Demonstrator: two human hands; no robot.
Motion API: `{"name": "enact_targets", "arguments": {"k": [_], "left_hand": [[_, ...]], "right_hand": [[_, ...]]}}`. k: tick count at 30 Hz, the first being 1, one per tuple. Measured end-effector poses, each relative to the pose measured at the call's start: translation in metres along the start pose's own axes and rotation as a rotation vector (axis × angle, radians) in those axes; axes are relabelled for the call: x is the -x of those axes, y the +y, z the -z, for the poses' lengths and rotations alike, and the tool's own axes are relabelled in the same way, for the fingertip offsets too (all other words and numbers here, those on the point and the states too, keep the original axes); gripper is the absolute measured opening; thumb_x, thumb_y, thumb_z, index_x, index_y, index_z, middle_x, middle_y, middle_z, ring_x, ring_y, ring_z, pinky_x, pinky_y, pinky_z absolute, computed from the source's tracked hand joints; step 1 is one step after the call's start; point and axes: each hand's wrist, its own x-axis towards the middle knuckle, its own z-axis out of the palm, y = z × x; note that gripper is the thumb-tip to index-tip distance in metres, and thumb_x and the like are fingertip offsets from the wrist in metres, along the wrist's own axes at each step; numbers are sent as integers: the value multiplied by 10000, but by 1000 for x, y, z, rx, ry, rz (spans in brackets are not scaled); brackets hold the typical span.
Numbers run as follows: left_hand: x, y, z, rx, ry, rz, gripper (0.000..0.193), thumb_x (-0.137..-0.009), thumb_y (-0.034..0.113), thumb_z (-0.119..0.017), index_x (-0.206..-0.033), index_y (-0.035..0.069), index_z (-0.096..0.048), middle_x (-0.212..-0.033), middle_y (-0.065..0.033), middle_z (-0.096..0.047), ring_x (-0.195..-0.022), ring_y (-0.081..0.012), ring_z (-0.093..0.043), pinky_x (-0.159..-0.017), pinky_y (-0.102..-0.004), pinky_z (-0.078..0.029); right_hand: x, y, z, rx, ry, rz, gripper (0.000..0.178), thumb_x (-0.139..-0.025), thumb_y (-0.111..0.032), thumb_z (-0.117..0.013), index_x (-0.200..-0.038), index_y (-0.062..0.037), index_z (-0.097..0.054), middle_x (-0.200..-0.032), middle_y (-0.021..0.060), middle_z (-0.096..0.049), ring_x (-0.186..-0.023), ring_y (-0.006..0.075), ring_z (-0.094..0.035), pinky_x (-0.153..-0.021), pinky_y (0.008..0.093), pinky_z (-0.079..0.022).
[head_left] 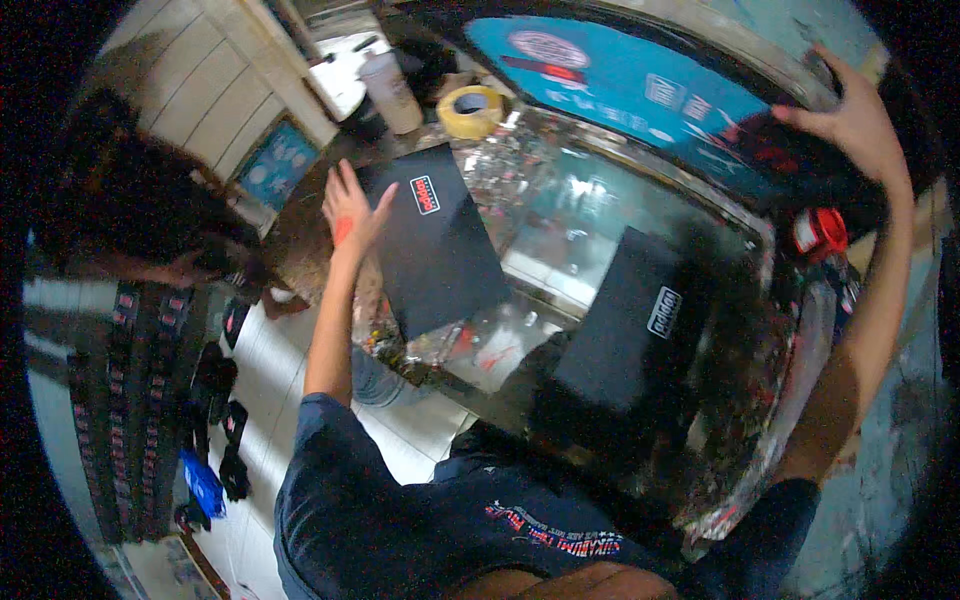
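Observation:
My left hand (356, 210) is open, its fingers stretched out and thumb apart, at the left edge of a flat black piece (440, 255) with a small red-and-white printed label. Whether it touches the piece I cannot tell. Raised at the right, my right hand (855, 120) has thumb and fingers spread beside the far right end of a tilted screen-printing frame (610, 85) with blue mesh; contact is unclear. A second black piece (625, 340) with a white-outlined label lies nearer my body on the worktable, partly in shadow.
A glass panel (565, 215) is set in the stained worktable. Yellow tape (470, 110) and a plastic cup (392, 92) stand at the far left. A red container (820, 232) is at the right. Left, a person (150, 200) is near dark printed strips (125, 400) on the floor.

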Motion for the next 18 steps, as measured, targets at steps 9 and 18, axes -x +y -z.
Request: {"name": "enact_targets", "arguments": {"k": [9, 18], "left_hand": [[133, 462, 109, 1357, -215, -871, 486, -865, 396, -752, -1170, 21, -702, -1167, -198, -682, -1091, -383, -639, -967, -517, -489], [241, 602, 180, 1406, -289, -1401, 501, -867, 377, -729, -1243, 53, -671, -1185, -168, -683, -1104, -347, -639, -1003, -517, -476]], "right_hand": [[-6, 23, 1, -6, -8, 33, 1024, -649, -517, -914, -1442, 17, -544, -1377, 245, -631, -1269, 346, -624, -1101, 398, -458], [-7, -5, 25, -44, -103, 7, 886, -602, -602, -906, -1091, 105, -692, -1058, 297, -723, -997, 414, -702, -895, 436, -545]]}}
